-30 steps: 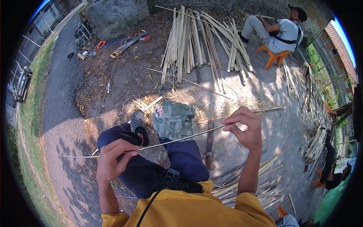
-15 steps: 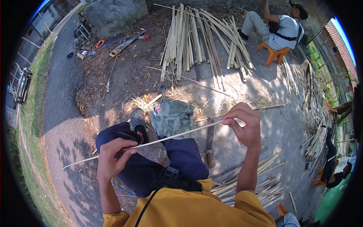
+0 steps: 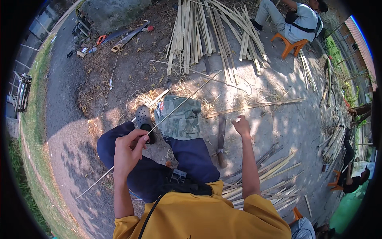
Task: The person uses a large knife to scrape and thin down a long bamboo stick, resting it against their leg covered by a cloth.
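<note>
A long, thin bamboo strip slants up and to the right across my lap. My left hand pinches it between thumb and fingers, and its lower end reaches past my wrist toward the pavement. My right hand is off the strip, its fingers loosely curled with thumb and index finger apart, and nothing shows in it. A camouflage cloth covers my knee beneath the strip. On the ground between that knee and my right hand lies a long blade with a wooden handle.
Beyond my feet lies a large pile of split bamboo slats, and more strips lie by my right side. A flat slat rests ahead of my right hand. Saws lie far left. A person sits on an orange stool.
My right hand has let go of the bamboo strip and moved slightly left and down. In my left hand the strip has swung to a steeper slant, its far end now pointing up and away.
</note>
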Motion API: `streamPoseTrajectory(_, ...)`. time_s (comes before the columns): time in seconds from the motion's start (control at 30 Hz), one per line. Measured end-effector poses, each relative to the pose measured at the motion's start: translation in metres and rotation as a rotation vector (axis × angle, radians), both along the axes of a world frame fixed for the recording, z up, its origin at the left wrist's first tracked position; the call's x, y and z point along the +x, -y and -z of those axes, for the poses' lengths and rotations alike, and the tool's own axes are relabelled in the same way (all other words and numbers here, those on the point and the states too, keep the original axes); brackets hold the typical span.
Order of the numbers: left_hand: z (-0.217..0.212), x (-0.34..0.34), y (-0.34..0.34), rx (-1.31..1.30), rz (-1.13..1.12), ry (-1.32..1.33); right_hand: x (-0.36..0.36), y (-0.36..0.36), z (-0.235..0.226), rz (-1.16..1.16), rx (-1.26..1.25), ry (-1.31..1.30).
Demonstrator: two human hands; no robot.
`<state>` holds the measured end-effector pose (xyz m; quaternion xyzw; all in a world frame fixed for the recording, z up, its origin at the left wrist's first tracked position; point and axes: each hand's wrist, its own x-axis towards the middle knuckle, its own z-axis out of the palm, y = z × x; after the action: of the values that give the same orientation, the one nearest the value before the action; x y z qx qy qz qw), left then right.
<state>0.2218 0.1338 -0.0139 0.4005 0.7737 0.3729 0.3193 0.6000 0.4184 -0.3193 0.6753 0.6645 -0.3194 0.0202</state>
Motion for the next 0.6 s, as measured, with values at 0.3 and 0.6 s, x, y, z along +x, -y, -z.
streamPoseTrajectory(0.3, 0.068, 0.016, -0.035, 0.118, 0.042, 0.267, 0.04, 0.166, 0.174, 0.018, -0.099, 0.139)
streamPoseTrajectory(0.6, 0.067, 0.018, -0.05, -0.062, 0.018, 0.201, 0.024, 0.187, 0.185, 0.122, -0.11, 0.315)
